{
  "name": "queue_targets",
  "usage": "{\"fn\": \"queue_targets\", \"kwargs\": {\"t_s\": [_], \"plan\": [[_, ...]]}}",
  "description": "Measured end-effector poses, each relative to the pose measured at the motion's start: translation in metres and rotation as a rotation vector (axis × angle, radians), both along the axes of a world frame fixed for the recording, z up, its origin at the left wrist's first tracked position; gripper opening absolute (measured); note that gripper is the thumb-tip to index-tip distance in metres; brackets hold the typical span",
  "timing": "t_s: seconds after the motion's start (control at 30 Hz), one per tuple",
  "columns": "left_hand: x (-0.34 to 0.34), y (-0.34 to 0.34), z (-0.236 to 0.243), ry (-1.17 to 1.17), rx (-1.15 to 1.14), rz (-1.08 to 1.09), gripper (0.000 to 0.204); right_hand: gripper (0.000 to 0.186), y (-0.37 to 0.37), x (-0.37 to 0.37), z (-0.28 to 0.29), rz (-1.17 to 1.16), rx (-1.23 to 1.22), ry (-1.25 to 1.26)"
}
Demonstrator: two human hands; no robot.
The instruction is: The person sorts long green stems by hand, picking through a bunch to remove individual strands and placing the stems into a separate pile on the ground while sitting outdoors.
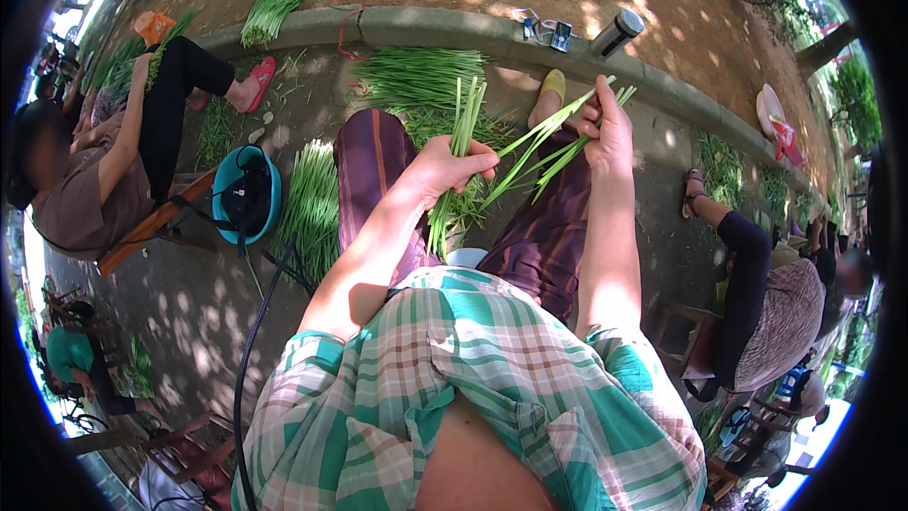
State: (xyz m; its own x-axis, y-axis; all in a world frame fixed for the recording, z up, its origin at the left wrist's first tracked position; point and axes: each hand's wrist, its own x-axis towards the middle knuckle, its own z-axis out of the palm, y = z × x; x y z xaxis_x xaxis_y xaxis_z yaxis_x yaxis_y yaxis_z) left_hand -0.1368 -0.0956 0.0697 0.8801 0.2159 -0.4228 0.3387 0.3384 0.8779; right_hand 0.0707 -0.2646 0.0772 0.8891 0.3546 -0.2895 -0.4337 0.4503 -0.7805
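Cable (pixel 237 407), black and slack, runs by the left side of your plaid shirt (pixel 416 312), so a wide swing of your left elbow could snag it. Further out, a pale bowl (pixel 466 256) shows between the thighs of your striped purple trousers (pixel 378 161), near the lower ends of the bundle, and a dip of the wrist might bump it. Your left hand (pixel 446 170) has its grip wrapped round the upright bundle of green stalks (pixel 465 123); loosen it to catch a stray piece and the bundle could fan out across your lap. Your right hand (pixel 610 132) has its grip pinched together on a few thin stalks (pixel 566 112) that slant down between your hands: squeeze hard and they could bruise or snap, squeeze lightly and they could slip, and because they cross, a quick pull might tangle them. Beyond, a thick green pile (pixel 421 76) lies on the ground, where a dropped stalk would be hard to pick out, and the red string (pixel 352 38) beside it could catch loose stems. At the curb (pixel 407 24), an upright flask (pixel 619 33) could tip if your yellow shoe (pixel 551 87) kicks outward.
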Motion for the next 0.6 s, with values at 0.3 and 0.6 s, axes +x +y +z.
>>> {"fn": "queue_targets", "kwargs": {"t_s": [0.3, 0.6], "plan": [[-0.013, 0.010, 0.005, -0.046, 0.096, 0.047, 0.022, 0.022, -0.026, 0.019, 0.000, -0.110, 0.121, 0.143], [-0.017, 0.019, 0.007, -0.007, 0.099, 0.117, 0.022, 0.023, -0.042, 0.030, -0.009, -0.192, 0.203, 0.189]]}}
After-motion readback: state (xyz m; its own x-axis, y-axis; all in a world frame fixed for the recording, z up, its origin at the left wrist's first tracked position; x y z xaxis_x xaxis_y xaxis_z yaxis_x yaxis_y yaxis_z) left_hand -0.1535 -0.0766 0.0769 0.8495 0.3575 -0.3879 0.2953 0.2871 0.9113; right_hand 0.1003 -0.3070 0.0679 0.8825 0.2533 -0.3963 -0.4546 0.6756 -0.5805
